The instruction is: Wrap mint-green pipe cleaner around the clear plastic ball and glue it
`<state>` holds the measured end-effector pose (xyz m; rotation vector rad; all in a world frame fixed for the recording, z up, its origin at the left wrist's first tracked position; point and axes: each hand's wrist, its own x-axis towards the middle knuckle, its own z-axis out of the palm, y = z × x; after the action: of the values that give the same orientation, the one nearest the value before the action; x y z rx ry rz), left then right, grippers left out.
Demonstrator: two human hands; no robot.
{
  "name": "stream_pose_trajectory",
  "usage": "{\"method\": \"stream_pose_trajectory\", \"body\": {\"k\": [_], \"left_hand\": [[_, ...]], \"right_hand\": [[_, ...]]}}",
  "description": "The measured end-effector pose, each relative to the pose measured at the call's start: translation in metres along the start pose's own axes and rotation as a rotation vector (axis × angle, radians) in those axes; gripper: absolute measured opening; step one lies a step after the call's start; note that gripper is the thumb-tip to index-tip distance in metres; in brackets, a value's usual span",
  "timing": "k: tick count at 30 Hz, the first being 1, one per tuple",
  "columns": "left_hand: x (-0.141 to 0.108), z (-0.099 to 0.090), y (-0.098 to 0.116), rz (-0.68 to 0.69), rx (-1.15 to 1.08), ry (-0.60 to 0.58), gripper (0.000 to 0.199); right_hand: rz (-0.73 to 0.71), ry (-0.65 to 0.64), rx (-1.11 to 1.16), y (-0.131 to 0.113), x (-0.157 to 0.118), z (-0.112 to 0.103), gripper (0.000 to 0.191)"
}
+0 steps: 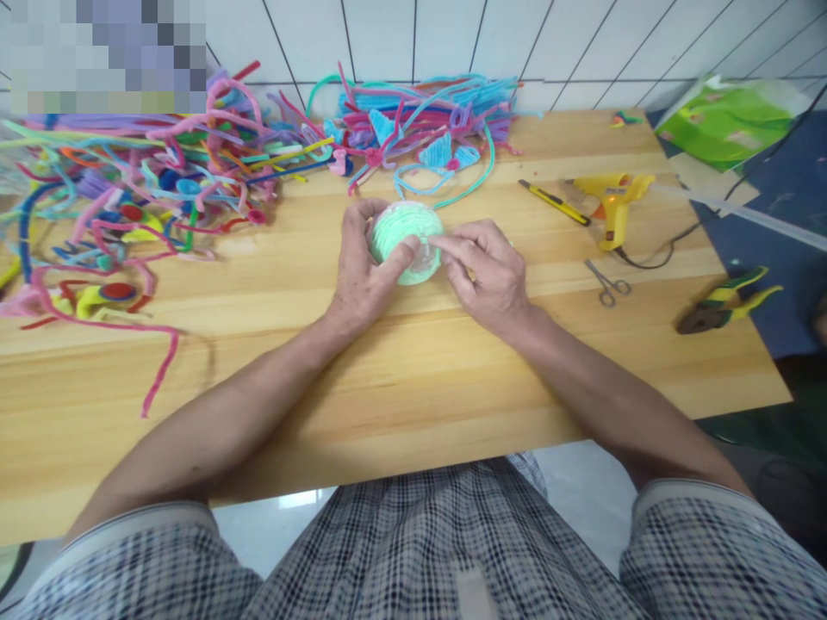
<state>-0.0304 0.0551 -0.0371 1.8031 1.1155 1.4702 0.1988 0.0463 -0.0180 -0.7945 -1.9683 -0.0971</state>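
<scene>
A round ball (401,226), partly wrapped in mint-green fuzzy stem with a clear, shiny patch at its lower right, is held above the wooden table. My left hand (365,267) grips it from the left, the thumb lying across its front. At the ball's right side, my right hand (488,271) has its index finger stretched onto the clear patch, with the thumb below and the other fingers curled. Whether a small piece sits between those fingertips cannot be made out. A green stem (462,196) runs from behind the ball towards the colourful pile at the back.
Tangled pipe cleaners (174,164) cover the back left, beside a blue and pink bundle (439,108). To the right lie a yellow cutter (554,203), a glue gun (613,207) with its cord, small scissors (607,284), pliers (727,301) and a green bag (730,125).
</scene>
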Motion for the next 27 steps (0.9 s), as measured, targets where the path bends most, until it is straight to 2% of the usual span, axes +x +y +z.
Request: {"method": "stream_pose_trajectory", "body": {"k": [7, 13, 18, 27], "left_hand": [[0.001, 0.000, -0.007, 0.026, 0.081, -0.003, 0.070], [0.000, 0.000, -0.002, 0.032, 0.128, -0.012, 0.068], [-0.002, 0.001, 0.003, 0.018, 0.103, -0.007, 0.068], [-0.004, 0.004, 0.003, 0.012, 0.103, 0.027, 0.065]], "right_hand": [[0.034, -0.004, 0.037, -0.001, 0.001, -0.002, 0.042], [0.105, -0.037, 0.011, -0.003, 0.002, -0.002, 0.035], [0.092, -0.018, 0.053, -0.005, 0.003, -0.002, 0.036], [0.163, -0.086, 0.109, -0.014, 0.005, -0.003, 0.029]]}}
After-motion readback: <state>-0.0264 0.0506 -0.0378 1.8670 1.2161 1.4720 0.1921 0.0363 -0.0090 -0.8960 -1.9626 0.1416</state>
